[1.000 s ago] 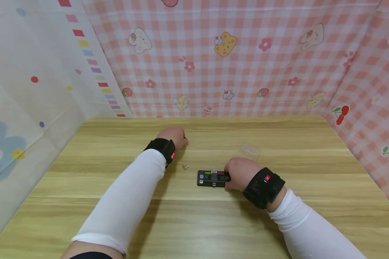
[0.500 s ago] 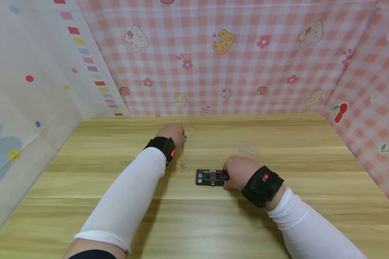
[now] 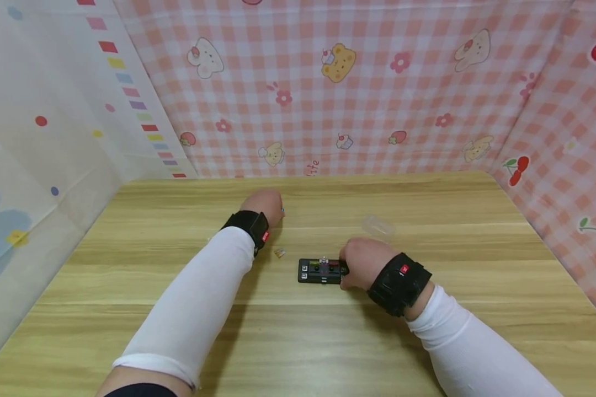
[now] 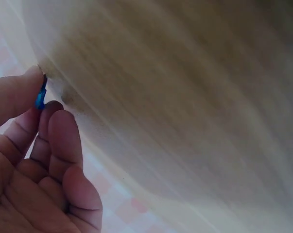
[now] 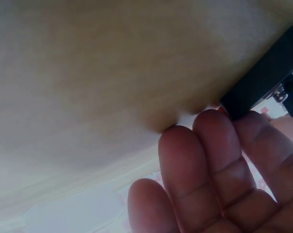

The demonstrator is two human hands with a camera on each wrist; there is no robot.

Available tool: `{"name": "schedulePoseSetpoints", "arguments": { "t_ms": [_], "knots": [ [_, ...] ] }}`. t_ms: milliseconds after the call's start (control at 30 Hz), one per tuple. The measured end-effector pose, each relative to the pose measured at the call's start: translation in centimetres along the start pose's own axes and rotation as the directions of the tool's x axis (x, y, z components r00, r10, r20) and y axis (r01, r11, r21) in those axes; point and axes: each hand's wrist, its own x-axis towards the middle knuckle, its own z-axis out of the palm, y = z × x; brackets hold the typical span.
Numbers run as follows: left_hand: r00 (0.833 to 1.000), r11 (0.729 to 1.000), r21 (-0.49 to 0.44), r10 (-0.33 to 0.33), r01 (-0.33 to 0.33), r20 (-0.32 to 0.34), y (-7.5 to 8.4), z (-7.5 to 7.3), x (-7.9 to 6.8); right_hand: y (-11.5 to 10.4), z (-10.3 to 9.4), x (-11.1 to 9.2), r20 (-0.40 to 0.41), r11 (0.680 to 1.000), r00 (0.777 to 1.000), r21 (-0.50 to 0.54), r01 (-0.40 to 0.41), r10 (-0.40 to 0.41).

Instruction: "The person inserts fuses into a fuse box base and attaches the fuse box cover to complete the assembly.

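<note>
It looks to me like a small cloth-walled booth set around a table [image 3: 278,342], more a makeshift work nook than a proper room; whether a home or a studio lies beyond the cloth, I can't tell. The back cloth [image 3: 298,66] is pink gingham printed with rabbits, a bear, cupcakes and strawberries, the right cloth [image 3: 561,110] has cherries on similar checks, and the left cloth [image 3: 20,154] is white with coloured dots and a blue cartoon creature. Soft creases show they are fabric. The table's pale wood grain reaches right back to them. Black straps [image 3: 399,284] on both wrists and a gadget [image 3: 320,271] with buttons suggest fine tabletop work.
</note>
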Motion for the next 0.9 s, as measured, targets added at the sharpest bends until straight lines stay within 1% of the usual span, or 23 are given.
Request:
{"name": "schedulePoseSetpoints", "arguments": {
  "t_ms": [133,267,367,467,567,700,800,900],
  "knots": [
    [1.000,0.999,-0.051,0.006,-0.007,-0.017,-0.4,0.0,-0.2,-0.1,0.1,0.1,0.002,1.000,1.000,-0.001,-0.001,0.001],
    [0.997,0.990,-0.134,0.041,-0.050,-0.071,-0.6,-0.1,-1.0,0.0,0.1,0.1,0.005,1.000,1.000,0.006,0.001,-0.001],
    [0.990,0.978,-0.181,0.083,-0.103,-0.113,-0.3,-0.1,-2.2,0.0,0.2,0.1,0.005,1.000,1.000,0.012,0.001,-0.001],
    [0.984,0.966,-0.216,0.117,-0.144,-0.130,0.0,0.0,-3.7,0.1,0.1,0.1,0.005,1.000,1.000,0.016,-0.002,0.002],
    [0.981,0.956,-0.234,0.148,-0.175,-0.127,0.4,0.2,-5.3,0.1,0.2,0.2,0.011,1.000,1.000,0.018,-0.005,0.005],
    [0.973,0.934,-0.280,0.195,-0.222,-0.123,0.9,0.6,-7.0,0.1,0.2,0.2,0.018,1.000,1.000,0.027,-0.014,0.013],
    [0.963,0.917,-0.295,0.239,-0.267,-0.128,1.3,0.9,-7.9,0.1,0.1,0.2,0.019,0.999,1.000,0.031,-0.019,0.018],
    [0.952,0.910,-0.283,0.275,-0.302,-0.133,1.6,1.2,-8.6,0.0,0.0,0.1,0.019,0.999,1.000,0.030,-0.020,0.019]
  ]
}}
